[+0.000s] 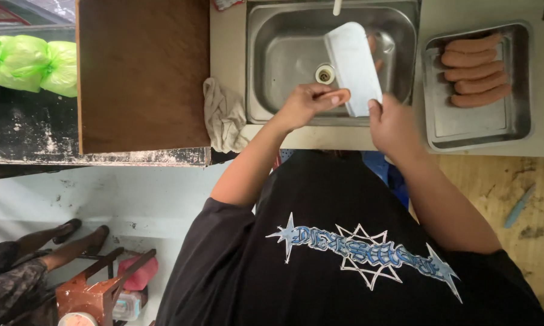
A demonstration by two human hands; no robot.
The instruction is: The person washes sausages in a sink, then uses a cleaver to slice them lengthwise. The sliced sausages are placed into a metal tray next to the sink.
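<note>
— What takes up most of the view?

— The person's black shirt (pixel 344 253) with a pale blue star print fills the lower half. Above it runs the counter (pixel 543 121), with a brown wooden board (pixel 142 72) at the left and a steel sink (pixel 272 54) in the middle.

— And right of the sink?

— A steel tray (pixel 465 124) holding a row of sausages (pixel 476 69), well apart from both hands.

— Where is the thing being handled?

— A white cutting board (pixel 351 60) is held tilted over the sink basin, its lower end towards the person. The left hand (pixel 308 104) is at its lower left edge, fingers curled and pinched together there. The right hand (pixel 392 124) is closed on the lower right corner, thumb against the board's face.

— Anything smaller nearby?

— A grey rag (pixel 223 118) hangs over the counter edge just left of the sink, and the drain (pixel 325 74) shows beside the board.

— What can't you make out?

— Something pinkish behind the board is mostly hidden. Whether the left fingertips hold anything besides the board, I cannot tell. The tap is cut off at the top.
</note>
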